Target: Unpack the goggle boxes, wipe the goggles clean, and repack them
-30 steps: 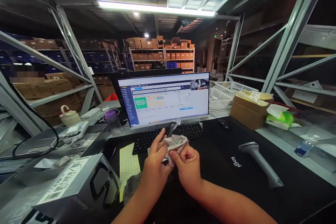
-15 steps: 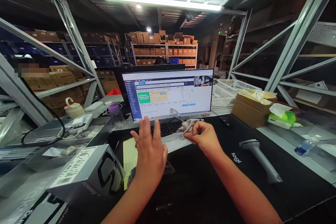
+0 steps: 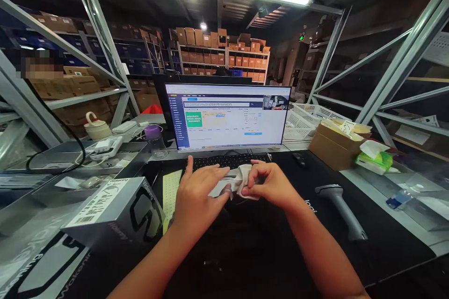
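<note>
My right hand pinches a crumpled light grey cloth in front of the keyboard. A thin, partly see-through object, perhaps glasses, sticks out of the cloth to the left; most of it is hidden. My left hand comes up close beside that object, fingers stretched out and thumb apart, its thumb tip at the see-through part. Whether it touches the object I cannot tell. Behind both hands stands a monitor with a lit page.
A grey barcode scanner and a mouse lie on the black desk mat to the right. Beyond are a cardboard box, tissues and a bottle. Printed grey boxes stand at left, near a purple-lidded jar.
My left hand has come down from its raised pose and turned toward the cloth, close to my right hand. My right hand still grips the cloth. The view has tilted slightly downward.
</note>
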{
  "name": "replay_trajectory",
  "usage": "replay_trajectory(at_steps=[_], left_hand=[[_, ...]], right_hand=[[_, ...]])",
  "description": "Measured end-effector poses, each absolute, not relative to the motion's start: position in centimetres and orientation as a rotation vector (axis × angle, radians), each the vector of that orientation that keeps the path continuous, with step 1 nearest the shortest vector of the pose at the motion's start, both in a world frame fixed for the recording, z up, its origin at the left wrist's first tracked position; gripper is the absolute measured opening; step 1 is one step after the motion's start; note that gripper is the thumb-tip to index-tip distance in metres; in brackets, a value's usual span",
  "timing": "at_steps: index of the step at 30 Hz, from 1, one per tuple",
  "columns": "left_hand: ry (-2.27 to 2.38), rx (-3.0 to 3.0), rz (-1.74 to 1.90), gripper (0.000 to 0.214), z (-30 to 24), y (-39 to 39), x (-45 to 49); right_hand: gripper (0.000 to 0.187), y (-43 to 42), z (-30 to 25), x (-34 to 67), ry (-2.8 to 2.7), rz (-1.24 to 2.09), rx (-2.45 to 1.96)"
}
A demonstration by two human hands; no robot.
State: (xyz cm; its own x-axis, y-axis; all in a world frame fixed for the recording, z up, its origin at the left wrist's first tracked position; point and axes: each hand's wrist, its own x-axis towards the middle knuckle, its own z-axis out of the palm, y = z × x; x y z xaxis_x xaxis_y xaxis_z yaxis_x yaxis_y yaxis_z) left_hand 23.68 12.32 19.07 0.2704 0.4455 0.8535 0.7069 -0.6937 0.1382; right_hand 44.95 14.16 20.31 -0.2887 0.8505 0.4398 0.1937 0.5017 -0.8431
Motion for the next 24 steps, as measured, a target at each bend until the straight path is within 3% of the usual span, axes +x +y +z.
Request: replay_trajectory(at_steps=[4, 9, 13, 18, 24], left_hand=[[-1.211, -2.258, -1.626, 0.029, 18.6, 13.2, 23.6], [-1.599, -2.132, -1.9, 0.028, 18.6, 13.9, 23.2], [-1.623, -1.958, -2.078, 0.03, 18.9, 14.0, 22.6], [-1.475, -1.866, -1.871, 0.032, 17.6, 14.4, 23.1], [-1.285, -1.803, -1.616, 0.033, 16.2, 14.5, 24.3]], right_hand=[[0.034, 15.7, 20.3, 47.1, -1.596, 1.121, -0.784], [0.043, 17.1, 20.3, 48.6, -1.25, 1.069, -0.736], [0.053, 16.9, 20.0, 46.6, -1.093, 1.171, -0.624], [0.052, 15.0, 17.0, 39.4, -1.155, 1.365, -0.421], [0.047, 13.3, 15.6, 36.5, -1.112, 1.052, -0.576]])
